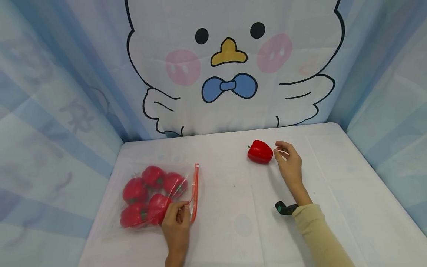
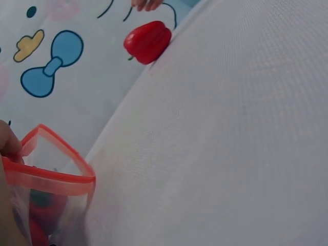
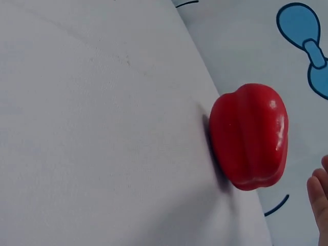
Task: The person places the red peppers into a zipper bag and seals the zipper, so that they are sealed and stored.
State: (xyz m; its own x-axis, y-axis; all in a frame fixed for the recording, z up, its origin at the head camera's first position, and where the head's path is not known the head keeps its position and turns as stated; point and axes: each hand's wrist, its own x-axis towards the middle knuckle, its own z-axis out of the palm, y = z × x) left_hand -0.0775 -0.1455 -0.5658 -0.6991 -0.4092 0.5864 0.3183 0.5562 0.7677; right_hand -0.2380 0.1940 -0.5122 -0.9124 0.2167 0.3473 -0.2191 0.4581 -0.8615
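Observation:
A clear zip bag (image 1: 195, 185) with an orange-red seal lies on the left half of the table, several red bell peppers (image 1: 135, 190) inside. My left hand (image 1: 176, 228) pinches the bag by its mouth edge between thumb and fingers. In the left wrist view the seal strips (image 2: 56, 177) stand apart, so the mouth gapes. A single red bell pepper (image 1: 260, 152) lies toward the back right, its green stem pointing left. Just to its right is my right hand (image 1: 289, 167), fingers loosely bent and holding nothing. A small gap between fingers and pepper shows in the right wrist view (image 3: 248, 137).
A white cloth covers the table (image 1: 227, 237). Behind it hangs a curtain (image 1: 230, 115) with a cartoon figure, and blue-white curtains (image 1: 50, 148) close in both sides. A black strap-on device (image 1: 285, 208) sits at my right wrist, by the sleeve (image 1: 317, 226).

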